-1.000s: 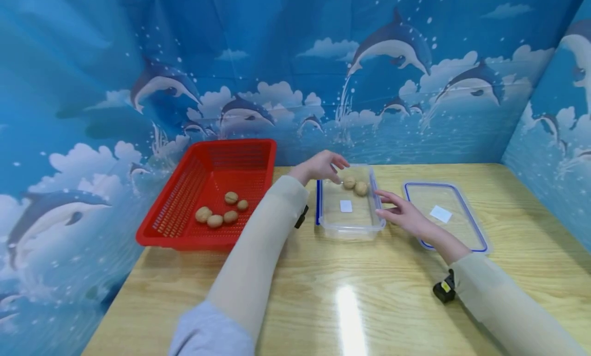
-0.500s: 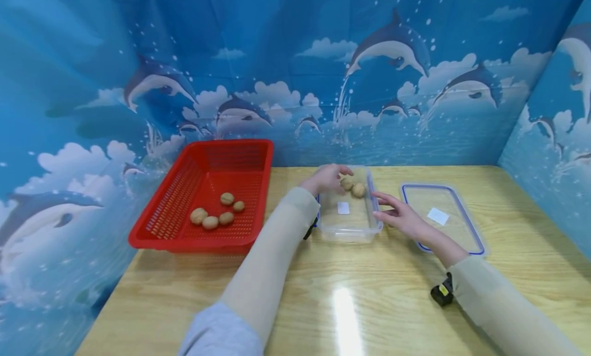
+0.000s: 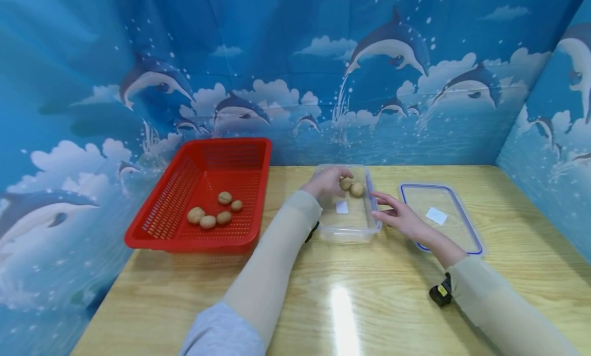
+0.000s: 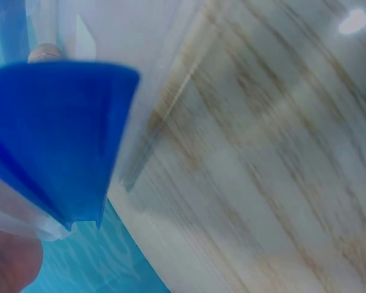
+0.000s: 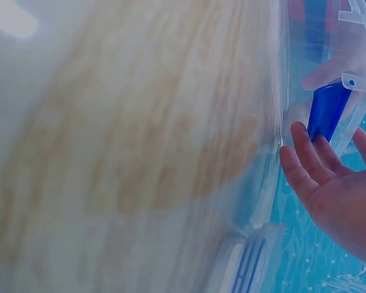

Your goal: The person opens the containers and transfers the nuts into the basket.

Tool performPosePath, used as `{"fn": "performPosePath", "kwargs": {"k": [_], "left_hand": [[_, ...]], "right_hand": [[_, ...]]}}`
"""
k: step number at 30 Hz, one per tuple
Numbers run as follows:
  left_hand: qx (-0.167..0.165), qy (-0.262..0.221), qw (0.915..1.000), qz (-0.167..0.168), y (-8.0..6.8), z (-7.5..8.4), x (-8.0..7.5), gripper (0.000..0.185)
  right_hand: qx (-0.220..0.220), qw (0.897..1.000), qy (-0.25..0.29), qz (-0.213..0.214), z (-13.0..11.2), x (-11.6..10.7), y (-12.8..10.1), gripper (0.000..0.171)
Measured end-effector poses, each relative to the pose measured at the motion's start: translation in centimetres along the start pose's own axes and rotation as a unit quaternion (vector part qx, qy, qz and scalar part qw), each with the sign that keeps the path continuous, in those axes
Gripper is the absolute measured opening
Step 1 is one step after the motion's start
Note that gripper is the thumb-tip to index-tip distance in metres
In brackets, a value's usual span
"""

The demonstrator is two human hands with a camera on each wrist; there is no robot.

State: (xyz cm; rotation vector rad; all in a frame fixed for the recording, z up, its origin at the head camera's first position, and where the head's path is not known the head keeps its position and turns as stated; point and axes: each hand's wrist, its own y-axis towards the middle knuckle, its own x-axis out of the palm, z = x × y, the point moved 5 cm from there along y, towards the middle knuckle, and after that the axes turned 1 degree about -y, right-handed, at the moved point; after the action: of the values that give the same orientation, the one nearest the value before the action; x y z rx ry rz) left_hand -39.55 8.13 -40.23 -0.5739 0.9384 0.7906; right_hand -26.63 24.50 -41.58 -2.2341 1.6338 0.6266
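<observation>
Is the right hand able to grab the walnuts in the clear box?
Probably yes. The right hand rests open beside the clear plastic box, which has no lid on, and the two walnuts lie just past its fingers.

On the table (image 3: 351,304), a basket (image 3: 251,156) sits at the left holding five walnuts (image 3: 214,213). Right of it stands an open container (image 3: 349,232) with two walnuts (image 3: 351,186) at its far end. The lid (image 3: 466,233) lies flat just right of the container.
</observation>
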Motion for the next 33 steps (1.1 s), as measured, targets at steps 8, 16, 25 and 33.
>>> {"fn": "performPosePath", "kwargs": {"k": [8, 16, 25, 33], "left_hand": [[-0.003, 0.042, 0.9990, -0.013, -0.25, 0.04, 0.07, 0.051], [0.008, 0.071, 0.9969, -0.033, -0.55, 0.29, 0.16, 0.040], [0.008, 0.084, 0.9955, -0.044, -0.48, 0.29, 0.31, 0.040], [-0.007, 0.032, 0.9978, -0.058, -0.55, 0.26, 0.22, 0.040]], "right_hand": [[0.000, 1.000, -0.001, 0.000, 0.04, 0.01, -0.05, 0.060], [0.001, 1.000, 0.000, -0.002, 0.03, 0.03, -0.05, 0.060], [0.000, 1.000, 0.002, -0.002, -0.23, 0.03, -0.10, 0.060], [0.002, 1.000, 0.002, -0.001, -0.22, 0.12, -0.17, 0.060]]}}
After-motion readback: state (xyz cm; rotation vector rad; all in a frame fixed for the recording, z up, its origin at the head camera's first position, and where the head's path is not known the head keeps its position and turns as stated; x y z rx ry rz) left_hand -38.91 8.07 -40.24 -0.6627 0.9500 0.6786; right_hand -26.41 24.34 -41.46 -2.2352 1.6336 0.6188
